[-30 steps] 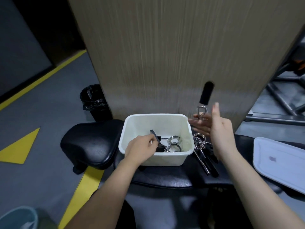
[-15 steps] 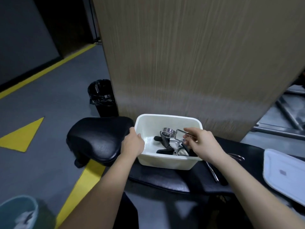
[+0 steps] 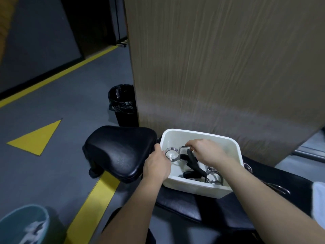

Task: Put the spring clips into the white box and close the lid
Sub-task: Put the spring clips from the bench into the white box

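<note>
The white box (image 3: 191,188) sits on a black padded bench, lid off. My right hand (image 3: 205,152) reaches into it and grips a spring clip (image 3: 173,154) by its wire arms, with the chrome coil toward the left wall. My left hand (image 3: 156,164) clasps the box's left rim. Other spring clips (image 3: 213,176) with black handles lie on the box floor. More spring clips (image 3: 278,188) rest on the bench to the right of the box. The white lid (image 3: 319,199) shows only as an edge at the far right.
A black padded seat (image 3: 119,150) is left of the box. A wood-grain panel (image 3: 219,67) rises right behind it. A black lined bin (image 3: 123,104) stands on the grey floor, and a teal bin (image 3: 22,226) is at the bottom left.
My right hand has carried a spring clip from above the bench down into the box. My left hand left the box's inside and took hold of its left rim. The view swung left.
</note>
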### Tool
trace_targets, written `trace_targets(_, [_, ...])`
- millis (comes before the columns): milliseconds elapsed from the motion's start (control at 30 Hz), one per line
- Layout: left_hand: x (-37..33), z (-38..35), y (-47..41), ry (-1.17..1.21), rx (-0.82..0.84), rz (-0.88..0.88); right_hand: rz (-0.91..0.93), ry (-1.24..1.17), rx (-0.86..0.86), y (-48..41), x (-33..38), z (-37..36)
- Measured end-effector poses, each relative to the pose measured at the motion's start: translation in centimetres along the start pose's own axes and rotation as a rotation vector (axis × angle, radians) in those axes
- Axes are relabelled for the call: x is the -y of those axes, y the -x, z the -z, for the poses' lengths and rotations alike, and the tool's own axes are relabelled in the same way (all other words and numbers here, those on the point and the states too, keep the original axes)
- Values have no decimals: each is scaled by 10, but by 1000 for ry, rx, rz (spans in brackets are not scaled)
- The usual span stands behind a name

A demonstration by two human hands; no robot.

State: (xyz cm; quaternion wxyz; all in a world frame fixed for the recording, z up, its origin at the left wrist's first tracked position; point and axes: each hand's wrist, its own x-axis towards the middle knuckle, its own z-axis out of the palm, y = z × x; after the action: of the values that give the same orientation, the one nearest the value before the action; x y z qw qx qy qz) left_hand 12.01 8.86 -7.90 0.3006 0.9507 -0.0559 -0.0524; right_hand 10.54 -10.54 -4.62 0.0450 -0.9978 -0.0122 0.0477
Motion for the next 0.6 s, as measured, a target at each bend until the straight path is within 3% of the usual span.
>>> trace_targets(100, [-1, 1, -2, -4, 6, 4, 7, 24, -32, -11, -13, -20])
trace_targets(300, [-1, -2, 1, 21, -6, 5, 19, -177, -286, -9, -22, -61])
trace_targets(467, [0, -3, 3, 67, -8, -4, -220, -233, -457, 6, -28, -44])
trace_targets(533, [0, -3, 4, 85, -11, -6, -279, -281, -445, 8, -30, -43])
trace_targets(600, [1, -2, 3, 84, -10, -5, -329, -271, -306, 5, -36, -51])
